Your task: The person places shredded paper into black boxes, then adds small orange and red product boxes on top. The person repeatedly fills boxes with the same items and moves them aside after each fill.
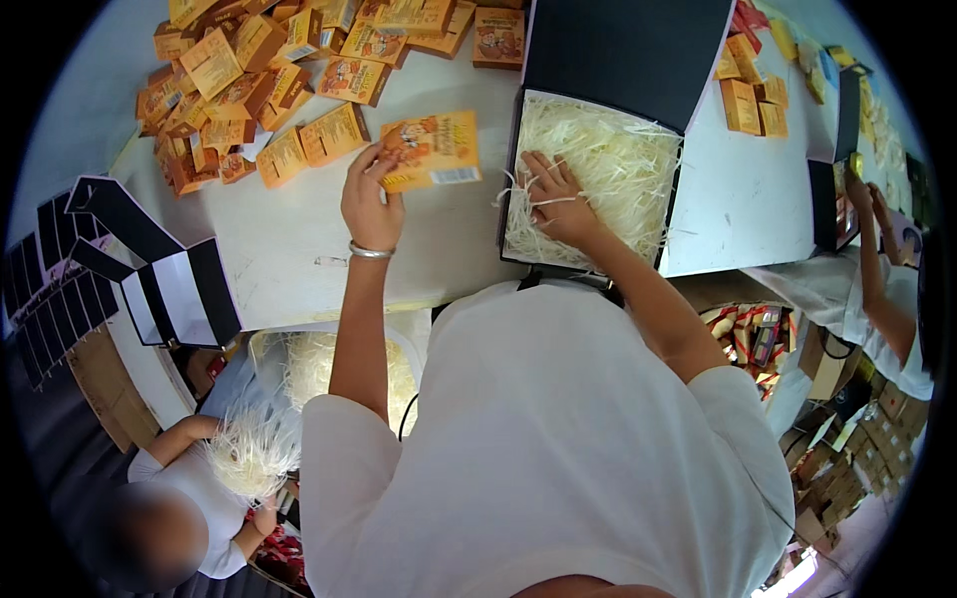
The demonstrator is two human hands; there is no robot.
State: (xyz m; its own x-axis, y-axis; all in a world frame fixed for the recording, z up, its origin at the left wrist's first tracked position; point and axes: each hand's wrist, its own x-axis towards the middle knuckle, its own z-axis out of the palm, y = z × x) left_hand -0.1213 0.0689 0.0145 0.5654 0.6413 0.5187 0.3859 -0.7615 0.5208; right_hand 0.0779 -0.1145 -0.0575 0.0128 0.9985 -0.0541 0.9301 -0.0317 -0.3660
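My left hand, with a metal bangle at its wrist, grips one end of an orange printed carton above the white table. The carton's barcode corner faces me. Before me stands a black gift box with its lid raised at the far side. Pale shredded filler fills the box, and a few strands hang over its left wall. My right hand lies on the filler near the left wall, fingers spread, strands across it. Nothing is seen gripped in it.
Many similar orange cartons lie heaped at the table's far left. Several more sit right of the box. An open black box stands at the left edge. One co-worker holds shredded filler at lower left; another works at right.
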